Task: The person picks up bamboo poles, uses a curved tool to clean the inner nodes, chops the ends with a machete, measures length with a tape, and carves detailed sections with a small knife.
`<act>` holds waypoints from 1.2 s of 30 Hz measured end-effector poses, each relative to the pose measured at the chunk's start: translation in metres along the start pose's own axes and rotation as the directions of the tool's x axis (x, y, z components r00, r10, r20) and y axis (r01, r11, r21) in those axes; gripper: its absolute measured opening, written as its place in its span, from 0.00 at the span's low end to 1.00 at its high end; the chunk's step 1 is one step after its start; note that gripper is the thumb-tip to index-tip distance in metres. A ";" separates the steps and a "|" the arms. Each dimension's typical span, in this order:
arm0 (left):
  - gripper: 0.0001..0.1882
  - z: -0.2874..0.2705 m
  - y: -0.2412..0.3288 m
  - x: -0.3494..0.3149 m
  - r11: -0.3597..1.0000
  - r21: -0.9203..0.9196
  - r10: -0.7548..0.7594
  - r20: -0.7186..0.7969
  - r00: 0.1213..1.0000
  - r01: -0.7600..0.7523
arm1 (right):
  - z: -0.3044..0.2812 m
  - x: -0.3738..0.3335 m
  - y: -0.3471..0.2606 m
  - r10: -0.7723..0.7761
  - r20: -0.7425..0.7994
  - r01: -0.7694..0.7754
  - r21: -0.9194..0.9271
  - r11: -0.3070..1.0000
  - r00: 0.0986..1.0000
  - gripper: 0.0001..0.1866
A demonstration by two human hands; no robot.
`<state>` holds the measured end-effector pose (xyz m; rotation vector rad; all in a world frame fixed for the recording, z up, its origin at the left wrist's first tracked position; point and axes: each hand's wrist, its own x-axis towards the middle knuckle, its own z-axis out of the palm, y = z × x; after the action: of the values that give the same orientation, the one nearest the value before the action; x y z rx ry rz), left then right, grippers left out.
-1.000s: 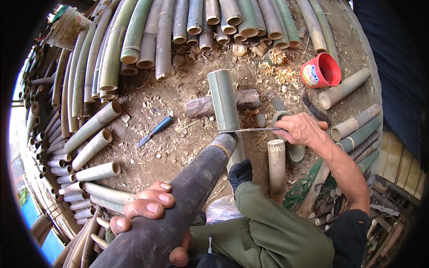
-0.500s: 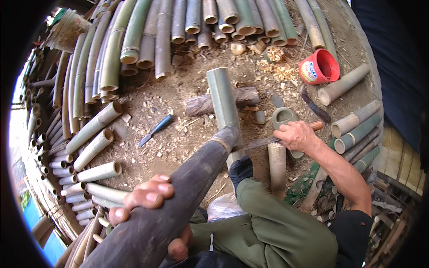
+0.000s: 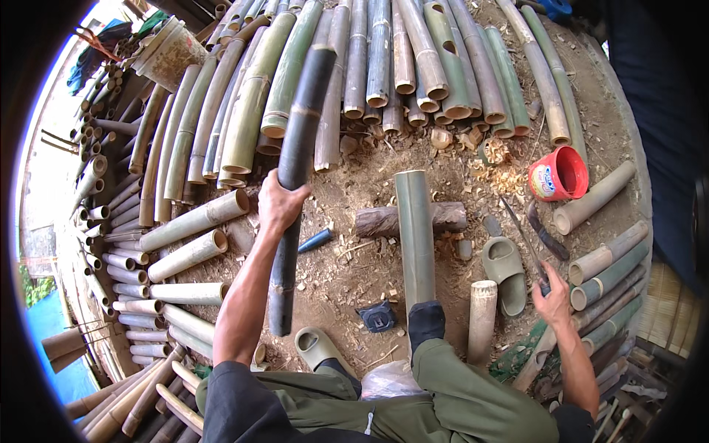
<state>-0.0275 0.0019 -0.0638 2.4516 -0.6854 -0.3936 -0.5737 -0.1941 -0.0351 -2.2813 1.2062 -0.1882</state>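
My left hand (image 3: 281, 199) is wrapped round the middle of a dark bamboo pole (image 3: 311, 111), raised and steeply tilted in front of me. In my right hand (image 3: 554, 292), low on the right, is a knife (image 3: 521, 230) with a long narrow blade pointing away from me; I cannot tell whether its edge has teeth. Between my hands a green bamboo length (image 3: 415, 244) lies across a short log (image 3: 377, 221), with my dark-socked foot (image 3: 427, 323) on its near end. A short bamboo piece (image 3: 482, 317) stands upright left of my right hand.
Bamboo poles (image 3: 295, 74) line the far side and left. A red bucket (image 3: 543, 184), a curved dark tool (image 3: 546, 232) and an olive slipper (image 3: 505, 275) are at right. A blue-handled tool (image 3: 316, 240) lies behind the pole; a dark blue object (image 3: 377, 316) is nearer.
My left hand has swung the dark pole upward and away from me, off the green bamboo. My right hand has drawn the knife back to the right. The view has shifted too.
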 end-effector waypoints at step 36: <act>0.17 -0.079 0.085 -0.140 0.435 -0.893 0.152 0.199 0.968 0.115 | 0.144 -0.240 0.050 0.540 0.212 -0.556 0.019 0.831 0.815 0.54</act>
<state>-0.1434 0.0524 0.0674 1.3336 -0.4057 -0.8295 -0.6980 0.0327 -0.1518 -1.7385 1.6531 0.2015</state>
